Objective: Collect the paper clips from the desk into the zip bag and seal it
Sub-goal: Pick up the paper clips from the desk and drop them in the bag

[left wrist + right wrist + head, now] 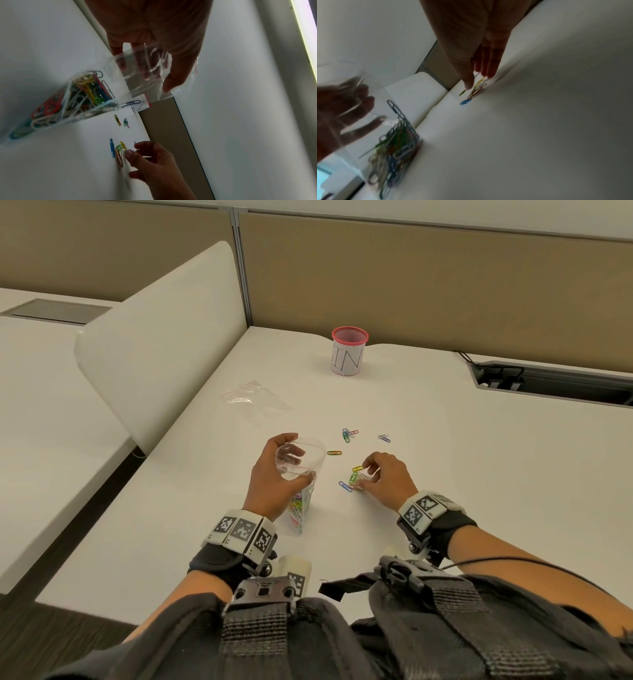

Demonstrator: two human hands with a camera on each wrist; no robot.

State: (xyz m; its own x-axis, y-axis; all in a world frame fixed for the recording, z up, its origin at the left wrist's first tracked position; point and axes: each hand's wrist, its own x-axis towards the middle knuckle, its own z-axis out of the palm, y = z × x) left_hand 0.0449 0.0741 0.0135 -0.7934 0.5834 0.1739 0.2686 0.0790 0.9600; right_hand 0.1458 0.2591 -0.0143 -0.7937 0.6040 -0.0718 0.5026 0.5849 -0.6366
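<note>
My left hand [274,475] grips a clear zip bag [310,455] by its red-lined mouth and holds it open and upright on the white desk [445,474]. Several coloured paper clips [82,97] fill the bag's bottom. My right hand [371,474] is curled over a small cluster of clips [354,479] on the desk, with thumb and fingertips pinching it from both sides. A blue clip [345,486] lies just left of that cluster. Farther back lie an orange clip [334,453], a mixed bunch [348,434] and a pair [384,438].
A second, flat zip bag [255,398] lies at the back left near a white divider panel [164,344]. A pink-rimmed mesh cup [348,350] stands at the far edge. A cable slot with plugs [507,380] is at the back right.
</note>
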